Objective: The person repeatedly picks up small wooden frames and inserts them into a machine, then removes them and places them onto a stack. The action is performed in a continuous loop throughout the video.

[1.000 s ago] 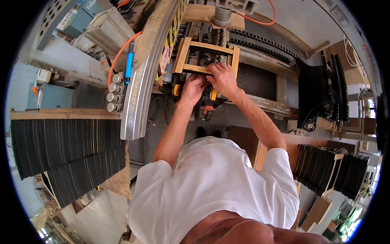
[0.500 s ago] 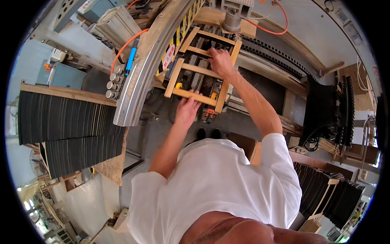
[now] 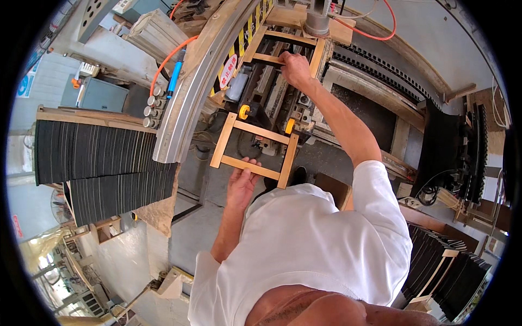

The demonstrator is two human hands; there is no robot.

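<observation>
My left hand (image 3: 242, 187) grips the near crossbar of a small wooden frame (image 3: 262, 132), thumb on top. This frame has two side rails joined by two crossbars, and hangs in front of the machine's near end. Farther off, a second wooden frame (image 3: 317, 58) lies on the machine bed (image 3: 272, 92) below a metal cylinder (image 3: 317, 24). My right hand (image 3: 297, 70) is closed on this frame's near crossbar, close to its right rail. Two yellow round parts (image 3: 244, 112) stand at the bed's near end.
A silver metal beam (image 3: 182, 117) runs along the left, with a yellow-black striped guard (image 3: 250, 32) beside the bed. Stacked black strips (image 3: 92, 157) fill the left. An orange hose (image 3: 157, 73) curves by a blue pen-like cylinder (image 3: 174, 79). A toothed track (image 3: 380, 70) lies right.
My left hand has drawn the near frame toward me, off the bed, opening a gap between the frames. My right hand stays at the far frame, which has shifted little.
</observation>
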